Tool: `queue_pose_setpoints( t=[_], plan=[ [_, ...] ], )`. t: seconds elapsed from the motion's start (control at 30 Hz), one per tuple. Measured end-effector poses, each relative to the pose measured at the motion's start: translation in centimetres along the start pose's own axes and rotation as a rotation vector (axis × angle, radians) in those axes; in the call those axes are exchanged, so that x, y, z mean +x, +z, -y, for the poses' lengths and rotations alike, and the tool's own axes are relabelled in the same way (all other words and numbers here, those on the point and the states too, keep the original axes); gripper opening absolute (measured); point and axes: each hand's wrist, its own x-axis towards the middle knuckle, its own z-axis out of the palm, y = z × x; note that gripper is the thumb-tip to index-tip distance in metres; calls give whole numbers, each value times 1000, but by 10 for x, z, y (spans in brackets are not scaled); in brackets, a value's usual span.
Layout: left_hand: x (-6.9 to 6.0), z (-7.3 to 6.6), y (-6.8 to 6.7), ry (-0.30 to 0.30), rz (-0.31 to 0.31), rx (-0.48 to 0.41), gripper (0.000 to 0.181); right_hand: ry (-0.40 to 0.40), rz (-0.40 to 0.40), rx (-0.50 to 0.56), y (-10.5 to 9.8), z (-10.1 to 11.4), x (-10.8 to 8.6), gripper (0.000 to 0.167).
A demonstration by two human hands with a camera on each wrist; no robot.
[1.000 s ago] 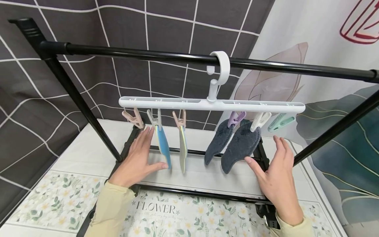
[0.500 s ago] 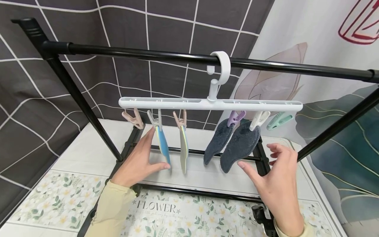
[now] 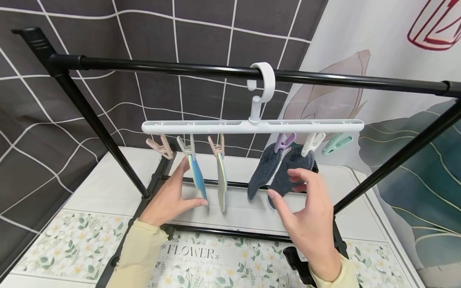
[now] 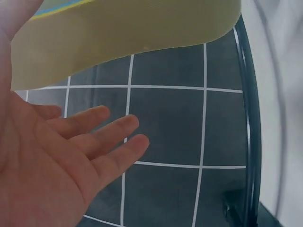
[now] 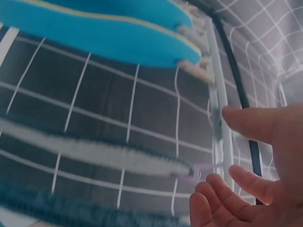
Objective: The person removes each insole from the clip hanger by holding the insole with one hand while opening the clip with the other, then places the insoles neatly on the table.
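under white hanger (image 3: pixel 234 127), we list | left half: left hand (image 3: pixel 169 200), fingers spread, nothing gripped, at blue insole (image 3: pixel 198 178), contact we cannot tell; pale-faced insole (image 3: pixel 221 184), clipped | right half: two dark insoles (image 3: pixel 264 170), clipped; right hand (image 3: pixel 310 218) lower, loosely bent, thumb apart, nothing held

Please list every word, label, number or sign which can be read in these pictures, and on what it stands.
"FLOWER", between two star-like marks: on the flower-printed cover.
Small line directly below it: too small and faint to read.
I can read no other text.
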Motion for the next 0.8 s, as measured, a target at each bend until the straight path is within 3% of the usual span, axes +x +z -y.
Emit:
queue_pose_setpoints(
  t=[0.27, 0.6, 0.8],
  plan=[
    [6, 3, 7, 31, -4, -81, 127, -74, 5, 82, 17, 23, 13, 50],
    [8, 5, 13, -3, -17, -173, 123, -155, 27, 193, 34, 45, 27, 41],
    [6, 9, 16, 16, -40, -194, 114, -172, 74, 247, 48, 56, 32, 44]
  ],
)
